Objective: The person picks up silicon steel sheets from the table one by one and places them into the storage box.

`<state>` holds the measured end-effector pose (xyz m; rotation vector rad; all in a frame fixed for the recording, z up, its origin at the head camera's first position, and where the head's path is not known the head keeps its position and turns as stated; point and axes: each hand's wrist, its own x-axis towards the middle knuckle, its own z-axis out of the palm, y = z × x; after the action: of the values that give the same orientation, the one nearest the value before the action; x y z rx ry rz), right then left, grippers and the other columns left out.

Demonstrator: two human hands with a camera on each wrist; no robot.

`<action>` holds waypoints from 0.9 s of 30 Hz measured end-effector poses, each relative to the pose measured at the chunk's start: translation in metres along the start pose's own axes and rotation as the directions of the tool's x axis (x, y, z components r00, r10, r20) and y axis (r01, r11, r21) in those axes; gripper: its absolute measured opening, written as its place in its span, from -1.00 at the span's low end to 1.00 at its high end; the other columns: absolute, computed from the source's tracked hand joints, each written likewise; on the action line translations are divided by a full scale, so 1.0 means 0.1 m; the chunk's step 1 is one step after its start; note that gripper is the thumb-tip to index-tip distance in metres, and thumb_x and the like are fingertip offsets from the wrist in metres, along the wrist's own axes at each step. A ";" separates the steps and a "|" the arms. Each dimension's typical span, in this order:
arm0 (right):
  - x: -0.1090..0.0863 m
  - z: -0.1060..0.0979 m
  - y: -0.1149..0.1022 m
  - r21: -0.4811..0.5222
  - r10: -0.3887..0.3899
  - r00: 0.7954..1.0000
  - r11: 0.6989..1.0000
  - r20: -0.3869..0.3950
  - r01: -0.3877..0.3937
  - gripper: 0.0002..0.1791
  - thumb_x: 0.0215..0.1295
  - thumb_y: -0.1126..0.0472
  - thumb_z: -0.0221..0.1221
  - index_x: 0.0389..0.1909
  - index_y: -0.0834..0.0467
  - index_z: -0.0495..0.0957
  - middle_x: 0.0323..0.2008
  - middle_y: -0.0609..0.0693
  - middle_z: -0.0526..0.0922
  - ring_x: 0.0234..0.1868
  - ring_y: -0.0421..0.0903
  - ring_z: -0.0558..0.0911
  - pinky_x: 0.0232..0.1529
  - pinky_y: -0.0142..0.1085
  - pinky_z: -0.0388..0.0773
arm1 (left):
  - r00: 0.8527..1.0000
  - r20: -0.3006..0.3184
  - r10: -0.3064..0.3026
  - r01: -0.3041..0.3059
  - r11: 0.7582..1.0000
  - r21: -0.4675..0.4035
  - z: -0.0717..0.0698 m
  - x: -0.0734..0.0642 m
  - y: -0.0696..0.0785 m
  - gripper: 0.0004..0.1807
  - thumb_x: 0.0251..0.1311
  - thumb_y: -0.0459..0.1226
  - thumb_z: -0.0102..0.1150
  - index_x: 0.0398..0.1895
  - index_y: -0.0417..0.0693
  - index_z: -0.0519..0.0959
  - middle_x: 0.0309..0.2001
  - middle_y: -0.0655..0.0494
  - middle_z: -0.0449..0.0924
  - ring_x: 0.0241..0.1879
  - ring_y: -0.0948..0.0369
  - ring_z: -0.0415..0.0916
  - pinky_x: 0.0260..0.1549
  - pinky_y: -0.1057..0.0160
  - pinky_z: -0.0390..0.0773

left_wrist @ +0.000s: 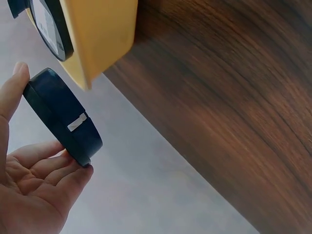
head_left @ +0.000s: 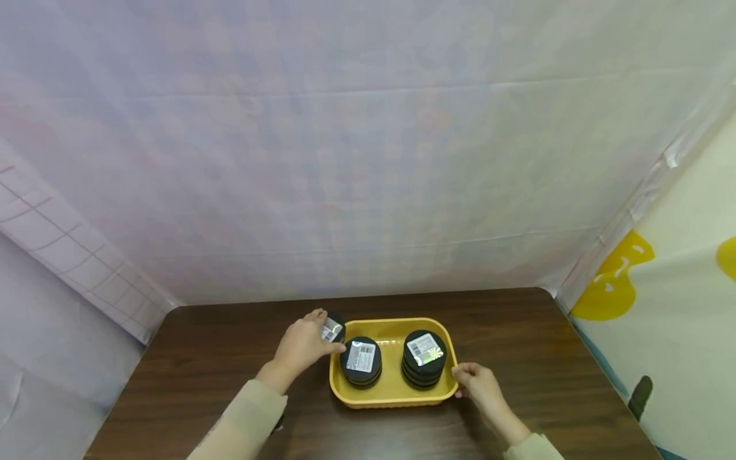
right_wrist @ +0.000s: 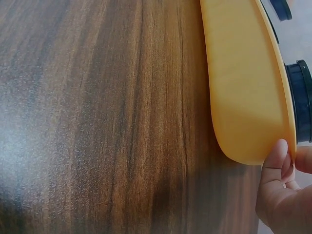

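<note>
The left hand [head_left: 303,348] pinches a round black tin [head_left: 332,329] w/ a label, thumb on one side & fingers on the other, up in the air right by the left edge of the yellow tray [head_left: 392,396]. Looks like the putting-in or taking-out step; the next move needs a slow, steady hand near the two black stacks [head_left: 361,361] inside. The right hand [head_left: 478,381] pinches the tray's right rim, holding it on the counter [head_left: 201,358].

Open gap in yellow tray [head_left: 393,400] between two black disc stacks [head_left: 361,362] [head_left: 424,358]; bare table [head_left: 230,332] all round.
</note>
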<state>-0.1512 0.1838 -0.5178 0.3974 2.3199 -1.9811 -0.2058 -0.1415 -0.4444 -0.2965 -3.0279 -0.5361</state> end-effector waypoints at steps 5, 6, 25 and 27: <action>0.00 -0.01 0.00 -0.001 0.003 1.000 1.000 -0.002 -0.003 -0.74 0.25 0.39 0.07 -0.21 0.59 0.41 -0.51 0.11 0.49 -0.60 -0.14 0.46 -0.59 -0.39 0.49 | 1.000 0.016 0.005 -0.005 1.000 0.008 -0.01 -0.01 0.06 -0.04 -0.21 0.14 0.41 0.20 -0.33 0.39 0.23 -0.22 0.35 0.10 -0.11 0.42 0.03 -0.05 0.45; -0.01 -0.01 0.00 -0.003 0.001 1.000 1.000 -0.003 -0.001 -0.74 0.25 0.39 0.07 -0.21 0.59 0.41 -0.51 0.11 0.49 -0.60 -0.14 0.46 -0.59 -0.39 0.49 | 1.000 0.017 0.009 -0.009 1.000 0.013 -0.01 -0.01 0.07 -0.04 -0.21 0.15 0.40 0.19 -0.33 0.40 0.22 -0.22 0.36 0.10 -0.11 0.42 0.03 -0.04 0.45; -0.02 0.00 -0.02 0.003 0.008 1.000 1.000 -0.007 -0.008 -0.76 0.23 0.42 0.05 -0.21 0.58 0.41 -0.50 0.15 0.50 -0.59 -0.14 0.47 -0.59 -0.39 0.50 | 0.996 0.023 0.089 -0.089 0.996 0.016 0.01 -0.06 0.21 -0.05 -0.20 0.15 0.40 0.18 -0.34 0.41 0.22 -0.21 0.37 0.13 -0.11 0.40 0.05 -0.01 0.45; -0.02 0.00 -0.02 0.001 0.005 1.000 1.000 -0.004 -0.005 -0.76 0.22 0.42 0.05 -0.22 0.58 0.42 -0.50 0.15 0.50 -0.59 -0.14 0.47 -0.59 -0.40 0.50 | 0.995 0.027 0.097 -0.097 0.995 0.020 0.02 -0.07 0.23 -0.05 -0.20 0.16 0.39 0.18 -0.34 0.41 0.22 -0.21 0.37 0.13 -0.11 0.40 0.04 -0.01 0.45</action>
<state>-0.1501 0.1828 -0.5156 0.4074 2.3179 -1.9808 -0.1943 -0.1208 -0.4394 -0.4501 -3.0220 -0.4965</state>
